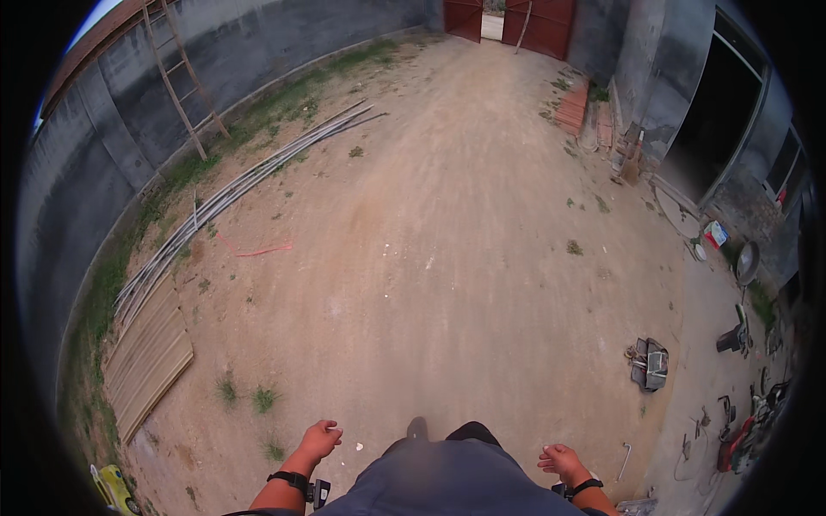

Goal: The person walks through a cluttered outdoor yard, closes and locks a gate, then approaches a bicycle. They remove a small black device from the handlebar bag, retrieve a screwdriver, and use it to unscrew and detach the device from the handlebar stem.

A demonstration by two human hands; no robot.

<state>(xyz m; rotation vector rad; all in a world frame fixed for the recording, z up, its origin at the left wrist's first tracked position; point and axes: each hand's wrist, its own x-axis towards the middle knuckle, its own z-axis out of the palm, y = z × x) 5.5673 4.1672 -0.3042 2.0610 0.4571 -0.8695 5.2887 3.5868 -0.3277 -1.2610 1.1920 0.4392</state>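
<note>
My left hand (321, 439) hangs at my left side, its fingers loosely bent and a little apart, with nothing that I can make out in it. A black strap with a small device (317, 493) sits on that wrist. On my other side hangs my right hand (564, 463), also loosely bent and seemingly holding nothing. Its wrist carries a black strap too. Closest to the right hand, a thin bent metal rod (625, 461) lies on the ground. Farther off, an open tool bag (651, 365) rests on the dirt. Neither hand touches anything.
Long pipes (249, 175) and corrugated sheets (153, 361) lie at the left, below a wooden ladder (182, 77) leaning on the wall. Ahead stands a red gate (540, 27), partly open. Stacked bricks (571, 109), a doorway (714, 112) and a red machine (736, 449) line the right.
</note>
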